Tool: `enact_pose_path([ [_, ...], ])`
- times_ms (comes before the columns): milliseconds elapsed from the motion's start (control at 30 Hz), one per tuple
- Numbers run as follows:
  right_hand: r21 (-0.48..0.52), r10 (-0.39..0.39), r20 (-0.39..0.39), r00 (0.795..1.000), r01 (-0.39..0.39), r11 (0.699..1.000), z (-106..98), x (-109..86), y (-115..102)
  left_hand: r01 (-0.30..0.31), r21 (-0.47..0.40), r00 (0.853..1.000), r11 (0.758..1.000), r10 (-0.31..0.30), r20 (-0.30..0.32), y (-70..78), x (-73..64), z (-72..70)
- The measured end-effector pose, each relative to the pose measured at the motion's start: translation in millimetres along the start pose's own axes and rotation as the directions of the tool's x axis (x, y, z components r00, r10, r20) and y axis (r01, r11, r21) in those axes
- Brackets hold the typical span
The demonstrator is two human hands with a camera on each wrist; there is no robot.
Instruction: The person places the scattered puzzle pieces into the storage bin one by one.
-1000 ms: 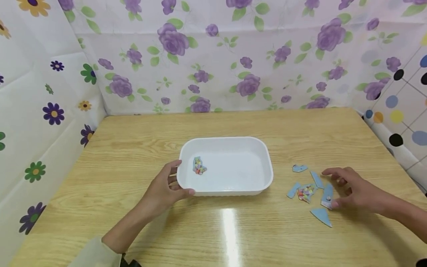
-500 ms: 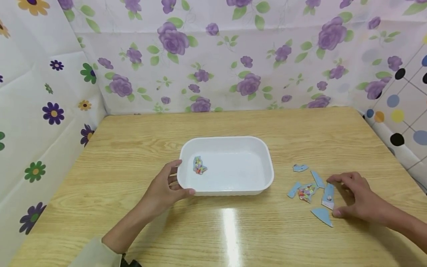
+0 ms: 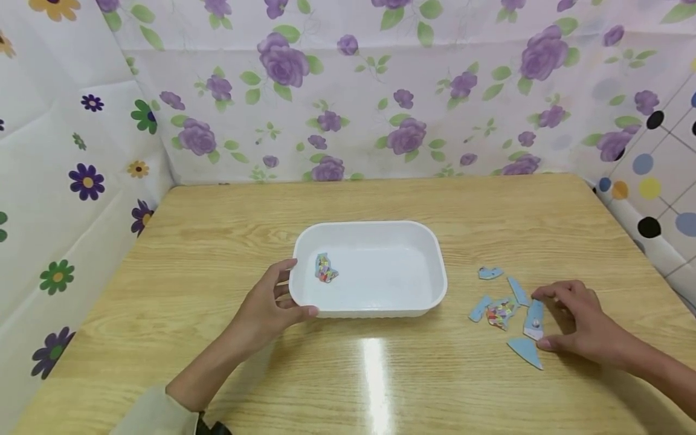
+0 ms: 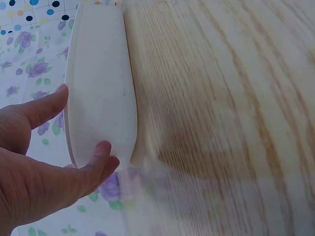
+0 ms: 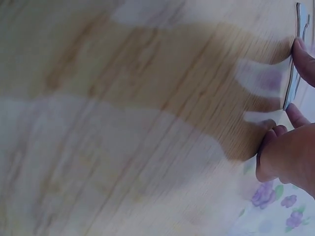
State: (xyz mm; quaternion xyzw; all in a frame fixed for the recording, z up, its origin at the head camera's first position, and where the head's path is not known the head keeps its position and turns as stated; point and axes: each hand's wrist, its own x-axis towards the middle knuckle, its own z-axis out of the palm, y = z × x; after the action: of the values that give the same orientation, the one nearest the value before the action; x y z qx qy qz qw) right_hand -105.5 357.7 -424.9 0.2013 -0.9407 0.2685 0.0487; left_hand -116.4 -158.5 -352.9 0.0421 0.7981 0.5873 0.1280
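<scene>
My left hand [image 3: 264, 302] grips the left end of a white plastic tub [image 3: 380, 314], thumb at the front rim and fingers along the left side. In the left wrist view the fingers [image 4: 101, 152] press on its outer wall. Inside the tub, toward the left, lies a colourful puzzle piece [image 3: 326, 269]. On the right, my right hand [image 3: 584, 326] pinches a long light-blue puzzle piece [image 3: 534, 319] by its two ends, between thumb and index finger. This piece lies flat, and the right wrist view shows it edge-on between the fingertips.
Around the pinched piece lie other flat pieces: a blue triangle [image 3: 525, 351], a multicoloured piece [image 3: 501, 313], a narrow blue strip [image 3: 518, 291], a small blue piece [image 3: 480, 308] and a notched one [image 3: 490, 273]. Flowered cloth [image 3: 353, 90] hangs behind the wooden table [image 3: 244, 211].
My right hand's index finger and thumb have come from beside the long blue piece to its two ends and closed on it. The left hand and tub have stayed put.
</scene>
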Motion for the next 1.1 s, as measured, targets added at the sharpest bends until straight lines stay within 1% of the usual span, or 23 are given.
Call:
enact_pose_path([
  [200, 0.007, -0.006, 0.027, 1.0, 0.006, 1.0, -1.2, -1.4, -1.2, -0.007, 0.003, 1.0, 1.0, 0.007, 0.0, -1.2, 1.0, -0.1],
  [467, -0.012, -0.055, 0.014, 0.998, 0.055, 0.998, 0.7, -1.3, -1.2, -0.009, 0.003, 1.0, 1.0, 0.009, -0.003, -1.8, 1.2, -0.2],
  [867, 0.008, -0.019, 0.041, 0.999, 0.019, 1.0, -2.9, 0.7, -0.5, -0.011, 0.002, 1.0, 1.0, 0.011, -0.002, -0.4, 0.5, -0.6],
  [1100, 0.011, 0.009, 0.086, 0.996, -0.01, 1.0, -13.8, 5.7, -3.2, -0.018, -0.004, 1.0, 1.0, 0.018, 0.0, -0.9, 0.6, -0.6],
])
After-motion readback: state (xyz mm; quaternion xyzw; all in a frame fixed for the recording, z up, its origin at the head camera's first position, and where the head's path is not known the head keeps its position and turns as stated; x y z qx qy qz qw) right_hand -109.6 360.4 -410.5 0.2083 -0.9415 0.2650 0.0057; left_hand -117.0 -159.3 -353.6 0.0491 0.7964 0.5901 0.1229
